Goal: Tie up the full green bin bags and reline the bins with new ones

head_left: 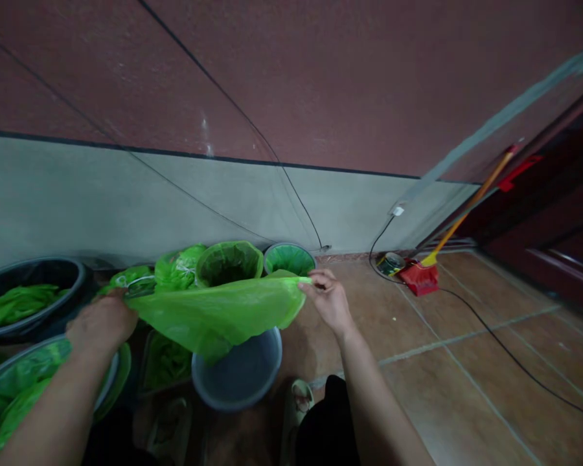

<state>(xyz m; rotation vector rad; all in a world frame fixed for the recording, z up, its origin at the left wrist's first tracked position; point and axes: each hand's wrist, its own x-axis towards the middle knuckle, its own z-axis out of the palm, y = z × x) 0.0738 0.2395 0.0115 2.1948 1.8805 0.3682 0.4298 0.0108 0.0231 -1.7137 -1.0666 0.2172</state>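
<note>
A thin green plastic bag (218, 314) is stretched between both my hands above a small grey bin (240, 375) that has no liner. My left hand (102, 323) grips the bag's left edge with closed fingers. My right hand (326, 298) pinches the bag's right edge. The bag's lower part hangs into the mouth of the grey bin.
Several bins lined with green bags stand along the wall: two at the back (229, 260) (289, 257), a dark one (26, 301) at the left, another (14, 382) near my left arm. A red dustpan and broom (420, 275) lean at the right. A black cable (505, 349) crosses the tiled floor.
</note>
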